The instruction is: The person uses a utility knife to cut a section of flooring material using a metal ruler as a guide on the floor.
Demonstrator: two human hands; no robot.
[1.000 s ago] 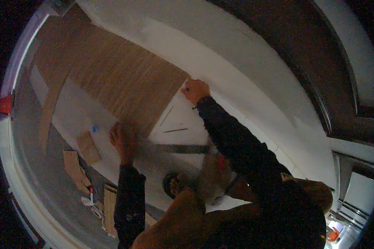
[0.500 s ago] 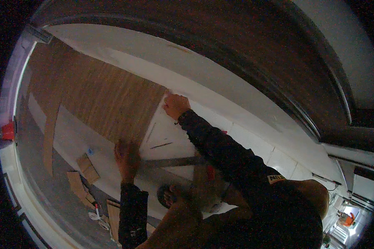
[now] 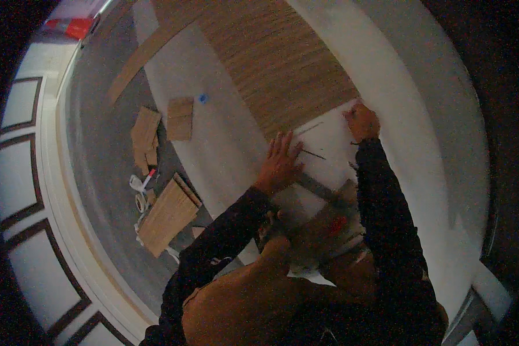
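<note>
A floor of wood-look planks (image 3: 282, 63) lies on a pale underlay sheet (image 3: 225, 127). My left hand (image 3: 279, 164) rests with its fingers spread at the near left corner of the planks, its fingertips at their end edge. My right hand (image 3: 363, 122) is closed at the other corner of that edge, beside the wall. What its fingers hold, if anything, is hidden. Between my hands, a thin dark stick (image 3: 313, 154) lies on the underlay. A long grey strip (image 3: 317, 187) lies nearer to me, by a brown board (image 3: 323, 230) with a blurred red thing (image 3: 337, 225) on it.
Plank offcuts (image 3: 180, 118) and a stack of cut boards (image 3: 168, 216) lie to the left, near a white looped cord or strap (image 3: 139, 199). A small blue round thing (image 3: 202, 98) is on the underlay. The pale wall (image 3: 409, 115) runs along my right.
The view has turned, so the planks now run away ahead of me. My left hand, blurred before, now shows its fingers spread. My right hand stays at the same plank corner.
</note>
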